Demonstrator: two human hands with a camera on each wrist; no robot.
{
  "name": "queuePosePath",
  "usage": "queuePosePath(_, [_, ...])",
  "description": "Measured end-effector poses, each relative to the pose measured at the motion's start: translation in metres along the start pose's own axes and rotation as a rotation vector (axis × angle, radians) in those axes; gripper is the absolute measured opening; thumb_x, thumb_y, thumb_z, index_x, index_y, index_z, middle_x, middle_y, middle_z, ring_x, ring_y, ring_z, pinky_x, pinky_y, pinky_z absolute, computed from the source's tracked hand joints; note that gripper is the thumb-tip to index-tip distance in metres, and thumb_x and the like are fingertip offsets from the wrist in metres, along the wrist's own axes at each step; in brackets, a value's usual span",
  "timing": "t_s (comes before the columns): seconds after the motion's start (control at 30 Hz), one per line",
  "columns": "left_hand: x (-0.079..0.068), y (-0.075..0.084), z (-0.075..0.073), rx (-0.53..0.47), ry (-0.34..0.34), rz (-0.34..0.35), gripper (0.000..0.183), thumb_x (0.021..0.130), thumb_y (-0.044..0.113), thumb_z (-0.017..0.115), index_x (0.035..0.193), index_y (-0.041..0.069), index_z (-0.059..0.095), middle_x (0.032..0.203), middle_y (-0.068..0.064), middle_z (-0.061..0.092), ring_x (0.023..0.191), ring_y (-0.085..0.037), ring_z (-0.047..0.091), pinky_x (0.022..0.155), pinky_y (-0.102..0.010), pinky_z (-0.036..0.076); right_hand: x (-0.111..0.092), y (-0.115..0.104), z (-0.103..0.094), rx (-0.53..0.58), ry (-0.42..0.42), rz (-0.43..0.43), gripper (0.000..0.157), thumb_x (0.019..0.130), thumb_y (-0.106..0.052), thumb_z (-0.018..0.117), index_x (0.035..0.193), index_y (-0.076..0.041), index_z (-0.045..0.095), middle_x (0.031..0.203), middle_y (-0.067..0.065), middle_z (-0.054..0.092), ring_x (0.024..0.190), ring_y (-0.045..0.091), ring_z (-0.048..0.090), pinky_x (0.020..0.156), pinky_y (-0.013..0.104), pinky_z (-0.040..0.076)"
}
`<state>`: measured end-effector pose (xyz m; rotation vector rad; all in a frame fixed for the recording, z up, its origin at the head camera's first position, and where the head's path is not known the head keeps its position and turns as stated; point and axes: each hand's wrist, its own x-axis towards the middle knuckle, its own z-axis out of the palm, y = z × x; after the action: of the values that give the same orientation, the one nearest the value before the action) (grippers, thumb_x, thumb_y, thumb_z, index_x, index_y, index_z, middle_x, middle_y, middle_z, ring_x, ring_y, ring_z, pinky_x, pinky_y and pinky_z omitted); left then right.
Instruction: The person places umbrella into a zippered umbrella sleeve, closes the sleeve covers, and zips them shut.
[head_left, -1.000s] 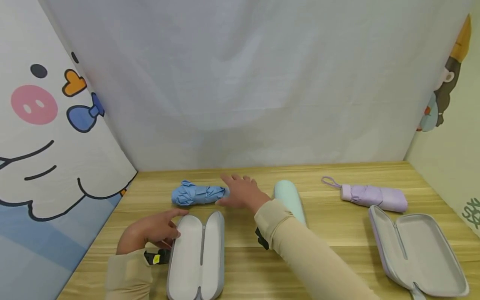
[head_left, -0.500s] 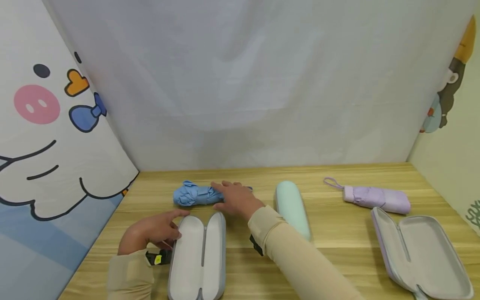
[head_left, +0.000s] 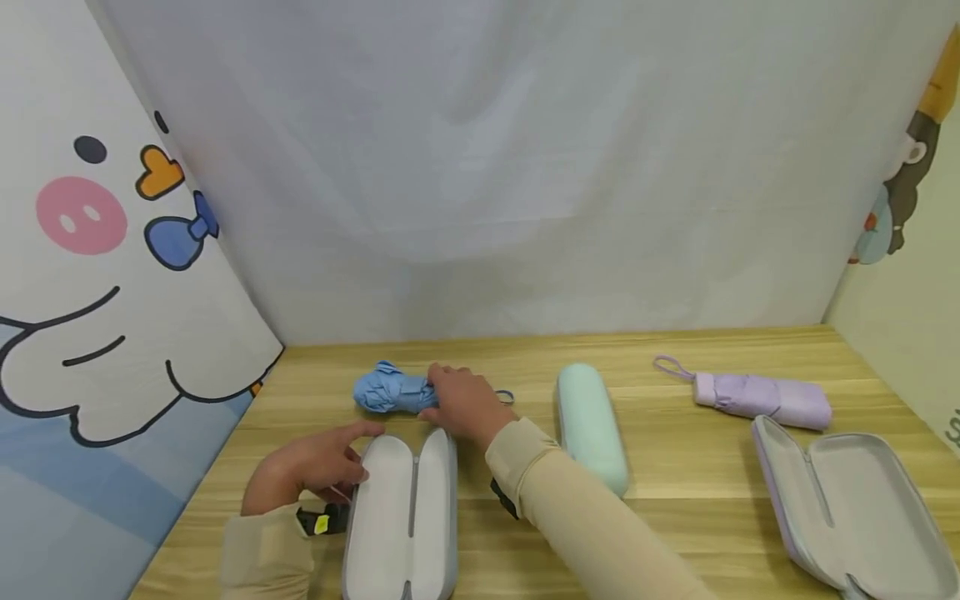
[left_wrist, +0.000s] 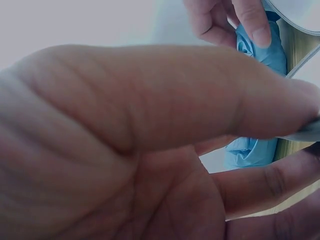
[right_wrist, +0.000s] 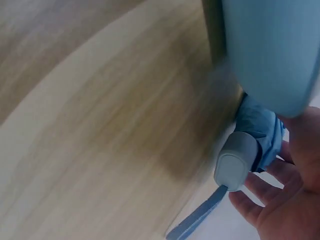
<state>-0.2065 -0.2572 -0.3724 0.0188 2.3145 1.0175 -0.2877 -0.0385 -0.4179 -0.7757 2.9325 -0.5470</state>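
Note:
A blue folding umbrella (head_left: 392,392) lies crosswise near the back left of the table. My right hand (head_left: 468,405) grips its handle-side half from above; in the right wrist view the fingers reach round the wrinkled fabric, and the pale handle (right_wrist: 233,165) and wrist strap (right_wrist: 197,218) stick out. An open zippered hard case (head_left: 452,525), pale inside and grey-blue outside, lies just in front of the umbrella. My left hand (head_left: 318,460) pinches this case's left rim between thumb and fingers. The thumb (left_wrist: 175,95) fills much of the left wrist view and hides most of the case.
Right of my right forearm lies a closed mint case (head_left: 592,425). Farther right is a lilac folding umbrella (head_left: 765,398) with a loop, behind an open lilac case (head_left: 873,508) with a grey inside. A pale curtain (head_left: 540,208) stands behind the table.
My right hand has moved left and down onto the blue umbrella and closed round it. Its handle strap now shows to the right of the hand. My left hand stays at the case's rim.

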Motion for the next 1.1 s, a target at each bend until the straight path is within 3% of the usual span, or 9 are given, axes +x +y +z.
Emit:
queuePosePath(0.13, [-0.001,0.0,0.001,-0.001,0.004,0.003,0.071,0.095,-0.002,0.062,0.159,0.002,0.031,0.117,-0.021,0.062,0.083,-0.028,0.068,0.073,-0.045,0.059,0.003,-0.002,0.005,0.006,0.015,0.039,0.051,0.097,-0.041,0.074,0.132,-0.011,0.051,0.11,0.005,0.067,0.09,0.022,0.064,0.08,0.039,0.055])
queuePosePath(0.33, [0.0,0.002,0.002,0.009,0.006,0.005,0.07,0.094,-0.003,0.062,0.158,0.002,0.033,0.115,-0.021,0.061,0.082,-0.028,0.068,0.073,-0.044,0.059,0.002,0.002,0.006,-0.061,0.027,0.044,0.057,0.1,-0.033,0.072,0.147,-0.012,0.048,0.133,0.008,0.067,0.111,0.027,0.068,0.092,0.042,0.055])
queuePosePath(0.67, [-0.001,-0.001,0.001,-0.005,-0.003,0.027,0.071,0.094,-0.004,0.06,0.158,0.001,0.031,0.113,-0.02,0.062,0.08,-0.027,0.068,0.072,-0.044,0.059,-0.002,0.002,0.001,-0.152,0.037,0.021,0.035,0.103,-0.019,0.065,0.137,-0.011,0.06,0.13,0.008,0.067,0.113,0.028,0.066,0.09,0.045,0.056])
queuePosePath(0.9, [0.002,-0.004,0.0,0.021,-0.005,0.041,0.068,0.096,-0.003,0.061,0.157,0.0,0.032,0.112,-0.02,0.062,0.079,-0.026,0.067,0.07,-0.043,0.058,-0.005,0.003,-0.004,-0.178,0.054,0.011,0.043,0.096,-0.007,0.071,0.137,-0.011,0.06,0.129,0.007,0.066,0.109,0.026,0.068,0.089,0.038,0.056])
queuePosePath(1.1, [0.006,-0.006,-0.001,0.029,-0.008,0.034,0.068,0.096,-0.002,0.061,0.157,0.0,0.032,0.11,-0.018,0.063,0.079,-0.027,0.066,0.069,-0.042,0.058,-0.011,0.005,-0.011,-0.2,0.08,-0.013,0.044,0.094,-0.007,0.072,0.136,-0.011,0.061,0.126,0.007,0.067,0.101,0.023,0.069,0.084,0.035,0.058])
